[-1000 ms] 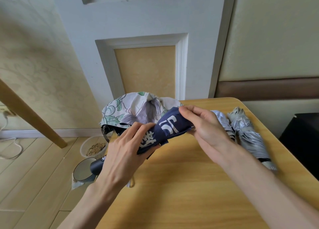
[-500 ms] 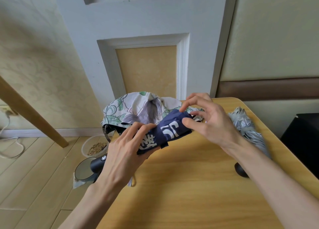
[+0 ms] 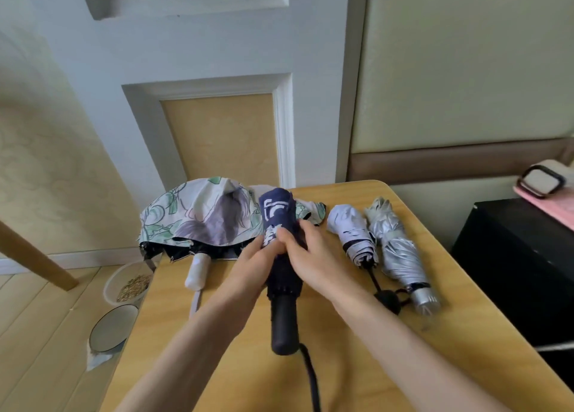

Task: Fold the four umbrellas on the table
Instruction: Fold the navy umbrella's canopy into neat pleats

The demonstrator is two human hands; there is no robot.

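Swung round handle-first, navy umbrella [image 3: 276, 208] is gripped by left hand [image 3: 250, 270] and right hand [image 3: 315, 261] above wooden table [image 3: 366, 368], panelled wall [image 3: 217, 138] behind.

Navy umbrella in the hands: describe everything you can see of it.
The navy umbrella is collapsed, its dark blue fabric with white print gathered round the shaft. It points away from the person, with its black matte handle nearest the camera and a black cord trailing from it. The left hand and right hand both grip the canopy midway. Whether the handle rests on the table cannot be told.
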